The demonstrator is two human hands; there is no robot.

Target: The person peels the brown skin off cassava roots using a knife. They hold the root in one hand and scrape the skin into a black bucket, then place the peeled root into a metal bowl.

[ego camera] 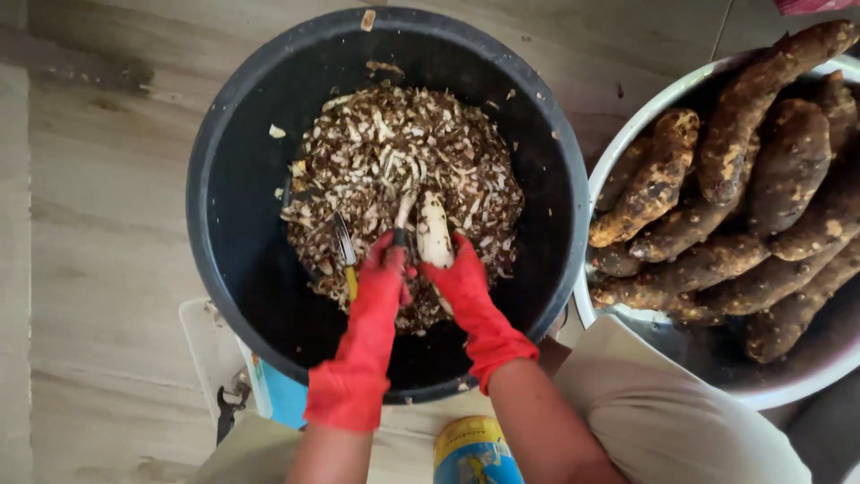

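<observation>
Over on the right, a white basin (pixel 598 170) is heaped with brown, unpeeled roots (pixel 743 116), well apart from the action. Down at the bottom edge sit a blue-and-yellow can (pixel 475 453) and a dark tool (pixel 228 410) on the wooden floor (pixel 98 224). Centre stage is the black tub (pixel 224 179), carpeted with peelings (pixel 394 152). Above them the right hand (pixel 461 278), red-gloved, has its fingers clenched round a pale, peeled root (pixel 434 229), standing upright. The left hand (pixel 383 273) grips a yellow-handled peeler (pixel 345 255) just beside it.
</observation>
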